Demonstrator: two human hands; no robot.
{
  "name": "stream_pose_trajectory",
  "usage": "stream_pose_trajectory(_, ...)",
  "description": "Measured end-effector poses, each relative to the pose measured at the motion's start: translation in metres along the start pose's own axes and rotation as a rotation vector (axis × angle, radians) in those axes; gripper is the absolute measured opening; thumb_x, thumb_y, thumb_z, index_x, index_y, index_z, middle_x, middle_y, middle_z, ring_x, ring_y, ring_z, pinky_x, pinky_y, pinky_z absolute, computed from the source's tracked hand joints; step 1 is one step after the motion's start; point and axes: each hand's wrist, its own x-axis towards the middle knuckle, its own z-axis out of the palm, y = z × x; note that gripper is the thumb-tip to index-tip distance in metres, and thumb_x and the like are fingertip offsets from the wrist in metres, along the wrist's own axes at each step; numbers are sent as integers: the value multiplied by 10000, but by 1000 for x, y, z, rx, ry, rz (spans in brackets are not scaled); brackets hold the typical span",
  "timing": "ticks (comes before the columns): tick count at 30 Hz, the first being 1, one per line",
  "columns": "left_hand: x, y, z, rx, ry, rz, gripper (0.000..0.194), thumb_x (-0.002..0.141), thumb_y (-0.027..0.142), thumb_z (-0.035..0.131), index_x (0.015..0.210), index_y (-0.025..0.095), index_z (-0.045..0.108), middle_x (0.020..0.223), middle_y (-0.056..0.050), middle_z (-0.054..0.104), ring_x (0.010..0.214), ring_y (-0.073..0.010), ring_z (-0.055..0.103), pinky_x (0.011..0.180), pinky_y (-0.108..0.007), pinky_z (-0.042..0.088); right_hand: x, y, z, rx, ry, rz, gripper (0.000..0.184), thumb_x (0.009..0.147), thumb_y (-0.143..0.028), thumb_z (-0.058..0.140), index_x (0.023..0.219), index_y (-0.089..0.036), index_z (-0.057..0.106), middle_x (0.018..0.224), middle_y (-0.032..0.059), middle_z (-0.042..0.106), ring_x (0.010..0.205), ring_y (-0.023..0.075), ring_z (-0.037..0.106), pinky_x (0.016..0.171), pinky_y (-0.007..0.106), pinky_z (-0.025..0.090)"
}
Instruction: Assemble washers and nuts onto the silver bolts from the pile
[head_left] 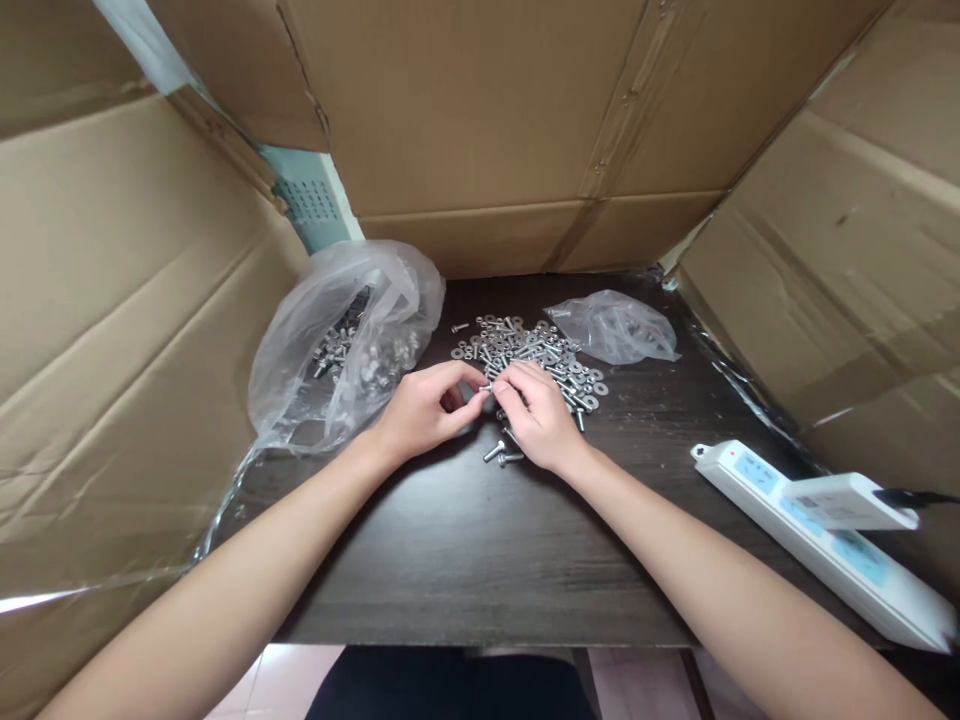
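Between my two hands is a small silver bolt [486, 389], pinched at both ends by the fingertips. My left hand [427, 405] is closed on its left end, thumb and forefinger together. My right hand [536, 415] grips the other end and covers part of it; whether a nut or washer is on it I cannot tell. Just behind my hands lies a pile of loose bolts, washers and nuts [551, 350]. A few bolts [494, 452] lie in front, beside my right hand.
An open clear plastic bag [300, 340] with metal fasteners stands on the left. A smaller clear bag [619, 325] lies at back right. A white power strip [795, 530] with a plugged-in adapter [847, 503] rests on the right. Cardboard walls [487, 120] surround the dark table [480, 570].
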Motion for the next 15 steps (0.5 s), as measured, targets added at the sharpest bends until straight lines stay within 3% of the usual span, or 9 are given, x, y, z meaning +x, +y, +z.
stream_pose_trajectory(15, -1, -1, 0, 11, -13, -29, 60, 934, 204, 690, 982, 168, 687, 827, 15, 721, 565, -66, 608, 577, -171, 493, -1, -2, -1, -5, 7, 22, 268, 1038, -277, 430, 786, -224, 503, 827, 42, 611, 864, 234, 546, 804, 391, 365)
